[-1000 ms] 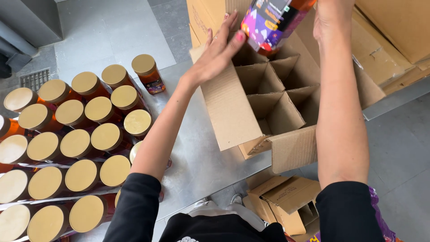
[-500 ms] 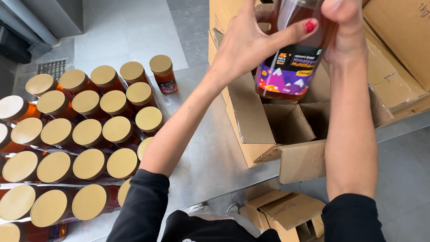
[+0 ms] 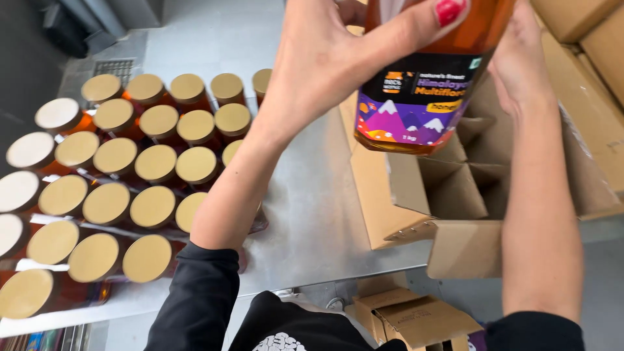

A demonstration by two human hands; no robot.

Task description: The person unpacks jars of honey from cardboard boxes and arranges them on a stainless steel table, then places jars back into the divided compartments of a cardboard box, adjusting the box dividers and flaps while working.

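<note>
Head view is showing rows of amber jars with tan lids (image 3: 117, 188) crowding the left of a steel table (image 3: 305, 221), some still bundled under clear wrap. Moving right, the left hand (image 3: 325, 65) is closing around the front of a large honey jar (image 3: 426, 84), thumb laid across the glass above its purple-and-black label, while the right hand (image 3: 520, 62) is cupping the far side. Both hands are clamped on the jar, which is hanging tilted in the air over an open cardboard box (image 3: 468, 247) fitted with dividers (image 3: 461, 175). Judging from this, the heavy jar is looking liable to slip if either grip is loosening on smooth glass. Its tilted base could also be catching a divider edge, crushing the partition or jamming halfway into a cell. The box is sitting at the table's near edge with a flap overhanging, so a hard push downward could be tipping it toward the smaller cartons (image 3: 416, 318) below.
</note>
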